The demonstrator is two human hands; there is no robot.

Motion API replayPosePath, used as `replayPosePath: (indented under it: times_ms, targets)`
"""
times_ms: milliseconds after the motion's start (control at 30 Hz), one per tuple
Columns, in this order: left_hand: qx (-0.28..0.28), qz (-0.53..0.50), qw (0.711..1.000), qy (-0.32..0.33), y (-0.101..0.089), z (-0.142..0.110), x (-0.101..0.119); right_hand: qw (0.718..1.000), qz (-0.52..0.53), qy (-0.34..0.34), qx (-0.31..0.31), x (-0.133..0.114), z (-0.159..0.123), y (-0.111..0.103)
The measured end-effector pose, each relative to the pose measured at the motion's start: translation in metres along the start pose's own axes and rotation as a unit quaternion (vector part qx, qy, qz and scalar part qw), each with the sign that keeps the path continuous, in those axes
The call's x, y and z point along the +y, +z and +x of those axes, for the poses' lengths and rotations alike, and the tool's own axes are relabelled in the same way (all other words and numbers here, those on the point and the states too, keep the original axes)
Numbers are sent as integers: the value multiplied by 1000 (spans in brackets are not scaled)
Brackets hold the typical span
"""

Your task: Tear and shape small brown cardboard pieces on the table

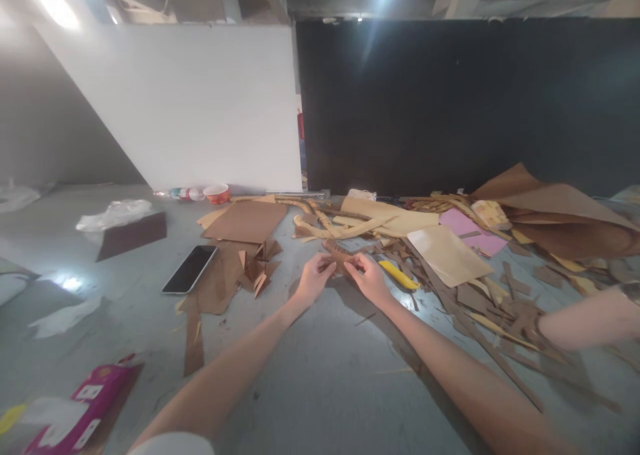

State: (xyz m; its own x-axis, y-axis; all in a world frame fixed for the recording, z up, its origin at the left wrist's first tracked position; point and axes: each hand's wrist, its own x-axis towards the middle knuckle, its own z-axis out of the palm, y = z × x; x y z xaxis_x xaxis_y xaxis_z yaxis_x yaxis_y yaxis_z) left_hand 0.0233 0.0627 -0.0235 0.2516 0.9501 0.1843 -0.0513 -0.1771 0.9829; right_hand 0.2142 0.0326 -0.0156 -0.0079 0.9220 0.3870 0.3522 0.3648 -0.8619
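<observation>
Left hand (316,275) and right hand (369,278) pinched the brown piece (341,256) toward the surface's (295,388) far edge; the step seemed two-handed fingertip work, and the next move called for light, matched grips

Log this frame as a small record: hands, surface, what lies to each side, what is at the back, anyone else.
hands: left hand and right hand both pinch a small brown piece
surface: grey work surface
left side: phone, screen dark; purple packet
right side: yellow object, type unclear; pink sheet; brown scraps
back: red-and-white bowl
other person: forearm at right edge, hand hard to make out
</observation>
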Motion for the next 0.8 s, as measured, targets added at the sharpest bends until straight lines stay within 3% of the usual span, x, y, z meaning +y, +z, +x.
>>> replayPosePath:
  times_ms: [167,400,800]
  targets:
    - [-62,36,997,-14,-1,-1,-2,1000,16,0,22,0,1,-1]
    - [-112,102,988,23,-2,-5,4,999,-30,9,-12,-5,-1,-1]
    - [-110,116,987,31,3,-6,8,994,-93,-2,49,6,2,0]
